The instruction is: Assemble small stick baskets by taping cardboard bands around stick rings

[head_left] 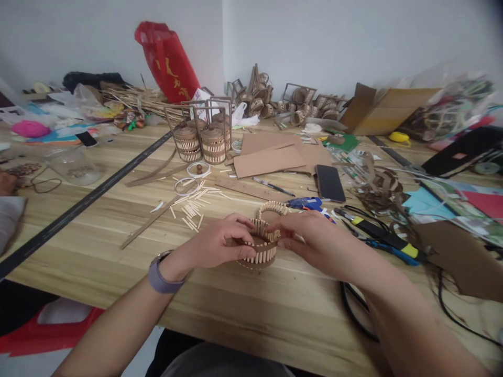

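Note:
In front of me on the table is a small round stick basket [265, 255], made of short pale sticks set around brown strips. The thumb and fingers of my left hand [226, 240] close on its left side and rim. At its right rim, my right hand [304, 235] pinches the wall between thumb and fingertips. Just behind stands a curved band of pale sticks [271, 206]; I cannot tell whether it joins the basket. Loose short sticks [192, 208] lie beyond my left hand, beside white rings [187, 186]. My fingers partly hide the basket.
Finished lidded baskets [213, 145] in frames stand behind. Cardboard sheets [271, 159], a phone [330, 183], blue-handled pliers [393, 251] and a cutter [363, 228] lie right. A dark strip [98, 196] crosses the left side. Another person's sleeve [11, 220] shows at far left.

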{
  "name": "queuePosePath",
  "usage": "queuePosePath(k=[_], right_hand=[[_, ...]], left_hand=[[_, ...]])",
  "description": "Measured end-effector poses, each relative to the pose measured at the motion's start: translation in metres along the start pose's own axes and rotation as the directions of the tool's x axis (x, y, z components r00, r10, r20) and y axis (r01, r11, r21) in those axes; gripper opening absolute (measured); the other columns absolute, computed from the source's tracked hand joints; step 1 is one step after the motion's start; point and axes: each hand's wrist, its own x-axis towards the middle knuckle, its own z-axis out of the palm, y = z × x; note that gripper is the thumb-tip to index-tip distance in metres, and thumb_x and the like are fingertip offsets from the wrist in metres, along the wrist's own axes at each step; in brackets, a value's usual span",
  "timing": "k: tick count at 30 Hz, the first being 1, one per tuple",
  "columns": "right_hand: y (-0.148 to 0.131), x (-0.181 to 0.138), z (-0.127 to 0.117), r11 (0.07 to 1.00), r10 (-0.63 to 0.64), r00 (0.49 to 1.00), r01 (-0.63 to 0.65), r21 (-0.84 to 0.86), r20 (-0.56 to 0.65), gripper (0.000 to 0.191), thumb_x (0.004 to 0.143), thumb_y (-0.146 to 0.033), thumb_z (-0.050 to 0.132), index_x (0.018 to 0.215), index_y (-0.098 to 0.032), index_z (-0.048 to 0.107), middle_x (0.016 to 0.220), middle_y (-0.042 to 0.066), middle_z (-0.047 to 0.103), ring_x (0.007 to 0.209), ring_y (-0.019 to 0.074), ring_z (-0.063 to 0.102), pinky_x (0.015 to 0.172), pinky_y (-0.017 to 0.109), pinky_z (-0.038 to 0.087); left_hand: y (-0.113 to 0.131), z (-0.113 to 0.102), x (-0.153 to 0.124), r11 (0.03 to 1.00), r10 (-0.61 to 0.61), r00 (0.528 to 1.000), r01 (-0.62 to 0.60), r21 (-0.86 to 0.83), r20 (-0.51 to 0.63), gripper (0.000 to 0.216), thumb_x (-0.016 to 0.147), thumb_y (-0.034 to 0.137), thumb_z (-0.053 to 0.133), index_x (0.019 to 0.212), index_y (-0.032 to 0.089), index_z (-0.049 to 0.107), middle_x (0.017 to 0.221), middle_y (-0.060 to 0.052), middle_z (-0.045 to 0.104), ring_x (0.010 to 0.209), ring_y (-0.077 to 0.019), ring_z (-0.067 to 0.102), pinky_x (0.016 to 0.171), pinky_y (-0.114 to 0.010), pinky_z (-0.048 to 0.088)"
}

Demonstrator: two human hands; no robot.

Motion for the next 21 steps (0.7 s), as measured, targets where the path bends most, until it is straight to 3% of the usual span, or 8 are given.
queuePosePath(k=[4,11,14,17,21], right_hand=[[0.000,0.001,0.002,0.998,-0.049,0.999,0.049,-0.026,0.003,0.021,0.088,-0.007,0.051,0.086,-0.019,0.068,0.086,0.004,0.069,0.077,0.0163,0.059,0.070,0.026,0.037],[-0.012,0.004,0.007,0.987,0.049,0.999,-0.049,-0.153,-0.001,0.017,0.089,-0.012,0.055,0.080,-0.018,0.068,0.082,0.004,0.068,0.079,0.0179,0.059,0.073,0.030,0.034],[-0.020,0.007,0.014,0.981,0.092,0.996,-0.089,-0.170,0.010,0.016,0.088,-0.012,0.057,0.082,-0.018,0.070,0.087,0.006,0.068,0.085,0.0204,0.061,0.078,0.033,0.035],[-0.019,0.007,0.016,0.991,0.105,0.994,-0.107,-0.083,-0.022,0.013,0.087,-0.014,0.060,0.083,-0.019,0.071,0.083,0.005,0.068,0.081,0.0197,0.063,0.074,0.031,0.039],[-0.006,0.001,0.002,0.980,0.142,0.982,-0.122,0.160,-0.122,0.018,0.090,-0.020,0.055,0.100,-0.023,0.070,0.085,0.002,0.073,0.074,0.0168,0.064,0.063,0.026,0.043]], left_hand=[[0.000,-0.002,0.000,1.000,0.013,1.000,-0.013,0.004,0.027,0.013,0.085,0.032,0.067,0.082,0.020,0.070,0.101,-0.007,0.067,0.120,-0.0245,0.052,0.095,-0.037,0.045],[0.007,0.004,0.005,0.968,0.130,0.988,-0.109,0.227,-0.079,0.012,0.086,0.032,0.066,0.091,0.020,0.067,0.093,-0.004,0.070,0.111,-0.0242,0.051,0.108,-0.045,0.032],[0.008,0.011,0.006,0.956,0.110,0.992,-0.090,0.280,-0.056,0.017,0.088,0.036,0.066,0.094,0.021,0.069,0.094,-0.004,0.071,0.115,-0.0262,0.047,0.106,-0.044,0.034],[0.006,0.015,0.004,0.963,0.068,0.997,-0.057,0.263,-0.032,0.017,0.093,0.031,0.058,0.089,0.021,0.071,0.094,-0.005,0.070,0.118,-0.0261,0.045,0.099,-0.040,0.040],[0.003,0.008,0.001,0.980,0.039,0.998,-0.026,0.197,-0.058,0.016,0.091,0.030,0.061,0.083,0.020,0.071,0.089,-0.006,0.068,0.119,-0.0258,0.046,0.096,-0.037,0.043]])
